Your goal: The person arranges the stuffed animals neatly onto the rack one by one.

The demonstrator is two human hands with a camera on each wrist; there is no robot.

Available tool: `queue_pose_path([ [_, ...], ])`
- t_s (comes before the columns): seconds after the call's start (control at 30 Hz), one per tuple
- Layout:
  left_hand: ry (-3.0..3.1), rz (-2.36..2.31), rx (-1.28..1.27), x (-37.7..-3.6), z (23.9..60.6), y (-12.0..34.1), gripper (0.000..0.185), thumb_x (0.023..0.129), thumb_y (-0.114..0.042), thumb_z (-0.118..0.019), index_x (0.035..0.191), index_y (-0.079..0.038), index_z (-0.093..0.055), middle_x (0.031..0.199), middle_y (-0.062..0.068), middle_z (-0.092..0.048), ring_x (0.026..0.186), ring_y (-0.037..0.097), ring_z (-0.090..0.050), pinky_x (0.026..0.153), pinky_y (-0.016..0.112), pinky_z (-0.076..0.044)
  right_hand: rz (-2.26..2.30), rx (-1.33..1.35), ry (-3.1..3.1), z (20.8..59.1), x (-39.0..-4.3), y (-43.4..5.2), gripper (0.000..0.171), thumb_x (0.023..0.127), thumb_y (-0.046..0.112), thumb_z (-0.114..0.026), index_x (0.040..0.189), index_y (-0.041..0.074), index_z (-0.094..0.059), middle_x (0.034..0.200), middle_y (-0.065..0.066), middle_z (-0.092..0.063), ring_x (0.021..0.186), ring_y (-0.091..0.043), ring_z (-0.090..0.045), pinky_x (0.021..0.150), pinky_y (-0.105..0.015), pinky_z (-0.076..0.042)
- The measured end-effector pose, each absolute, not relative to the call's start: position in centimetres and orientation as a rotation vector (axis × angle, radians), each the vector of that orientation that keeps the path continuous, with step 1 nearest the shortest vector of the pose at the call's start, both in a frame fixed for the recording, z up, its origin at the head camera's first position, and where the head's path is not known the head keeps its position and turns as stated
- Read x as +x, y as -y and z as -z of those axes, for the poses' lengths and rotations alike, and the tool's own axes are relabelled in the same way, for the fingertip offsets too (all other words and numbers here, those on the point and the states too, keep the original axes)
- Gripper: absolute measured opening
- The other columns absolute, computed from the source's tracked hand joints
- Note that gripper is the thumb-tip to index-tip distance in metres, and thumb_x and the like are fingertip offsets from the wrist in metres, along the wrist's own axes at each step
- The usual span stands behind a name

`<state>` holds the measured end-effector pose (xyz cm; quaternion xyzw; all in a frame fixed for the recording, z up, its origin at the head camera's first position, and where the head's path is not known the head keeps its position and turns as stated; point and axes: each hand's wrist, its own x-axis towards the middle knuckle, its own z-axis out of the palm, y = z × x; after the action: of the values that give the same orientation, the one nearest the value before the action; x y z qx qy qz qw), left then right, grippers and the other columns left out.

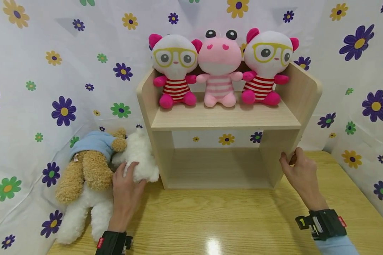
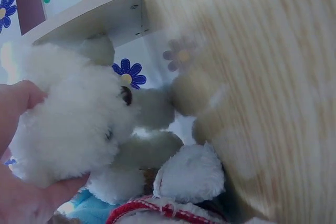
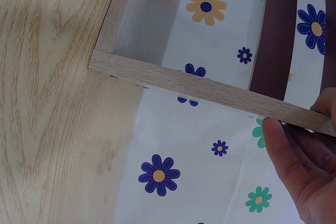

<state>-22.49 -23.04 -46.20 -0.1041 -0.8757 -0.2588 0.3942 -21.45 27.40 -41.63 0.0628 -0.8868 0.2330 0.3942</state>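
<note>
My left hand (image 1: 132, 175) grips the head of a white fluffy plush (image 1: 140, 154) lying on the table beside the left wall of a wooden shelf unit (image 1: 220, 119). In the left wrist view the hand (image 2: 29, 148) curls round that fluffy white head (image 2: 73, 124), thumb above and fingers below. A brown bear in a blue shirt (image 1: 90, 166) lies across the white plush. My right hand (image 1: 290, 158) pinches the front edge of the shelf's right side panel; the right wrist view shows the hand (image 3: 299, 127) on that panel edge (image 3: 199, 85).
Three plush toys sit on the upper shelf: two white ones with yellow glasses (image 1: 175, 69) (image 1: 266, 65) and a pink one (image 1: 219, 69) between them. The lower compartment (image 1: 217, 166) holds nothing. A wooden table (image 1: 236, 219) lies in front, with flowered cloth (image 1: 51, 71) behind and at both sides.
</note>
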Motion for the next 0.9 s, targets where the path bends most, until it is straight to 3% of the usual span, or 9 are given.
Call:
queue_pose_path([
  [0.3, 2.071, 0.617, -0.307, -21.3, 45.2, 23.2, 0.049, 0.074, 0.0, -0.082, 0.119, 0.003, -0.064, 0.122, 0.031, -0.062, 0.108, 0.053, -0.056, 0.093, 0.061, -0.046, -0.586, 0.158, 2.259, 41.6, -21.3, -27.3, 0.024, 0.087, 0.0, -0.073, 0.101, -0.012, -0.057, 0.072, -0.025, -0.065, 0.053, -0.031, -0.063, 0.049, -0.018, -0.041],
  [0.6, 1.882, 0.582, -0.274, -20.3, 42.7, 24.3, 0.046, 0.078, -0.015, -0.074, 0.118, 0.005, -0.068, 0.119, 0.03, -0.069, 0.107, 0.05, -0.065, 0.089, 0.059, -0.049, -0.599, 0.149, 2.261, 41.6, -21.4, -27.3, 0.024, 0.088, 0.002, -0.072, 0.1, -0.012, -0.057, 0.073, -0.026, -0.065, 0.053, -0.032, -0.063, 0.048, -0.015, -0.038],
  [0.73, 1.789, 0.627, -0.265, -19.9, 41.2, 25.0, 0.044, 0.08, -0.02, -0.068, 0.114, 0.007, -0.071, 0.11, 0.028, -0.072, 0.098, 0.047, -0.068, 0.097, 0.033, -0.051, -0.603, 0.143, 2.264, 41.6, -21.4, -27.3, 0.025, 0.089, 0.002, -0.072, 0.102, -0.012, -0.057, 0.074, -0.027, -0.065, 0.054, -0.032, -0.063, 0.049, -0.015, -0.039],
  [0.83, 1.736, 0.685, -0.263, -19.6, 40.0, 25.3, 0.04, 0.081, -0.021, -0.068, 0.108, 0.008, -0.072, 0.101, 0.027, -0.073, 0.087, 0.046, -0.067, 0.098, 0.01, -0.042, -0.605, 0.141, 2.263, 41.6, -21.4, -27.3, 0.025, 0.089, 0.003, -0.072, 0.102, -0.012, -0.057, 0.074, -0.027, -0.066, 0.054, -0.032, -0.064, 0.049, -0.014, -0.039],
  [0.9, 1.714, 0.711, -0.239, -19.3, 39.4, 25.4, 0.04, 0.08, -0.022, -0.07, 0.106, 0.008, -0.072, 0.097, 0.028, -0.073, 0.082, 0.047, -0.066, 0.096, 0.004, -0.038, -0.607, 0.141, 2.262, 41.6, -21.4, -27.3, 0.025, 0.089, 0.003, -0.072, 0.102, -0.012, -0.058, 0.074, -0.027, -0.066, 0.054, -0.033, -0.064, 0.049, -0.013, -0.038],
])
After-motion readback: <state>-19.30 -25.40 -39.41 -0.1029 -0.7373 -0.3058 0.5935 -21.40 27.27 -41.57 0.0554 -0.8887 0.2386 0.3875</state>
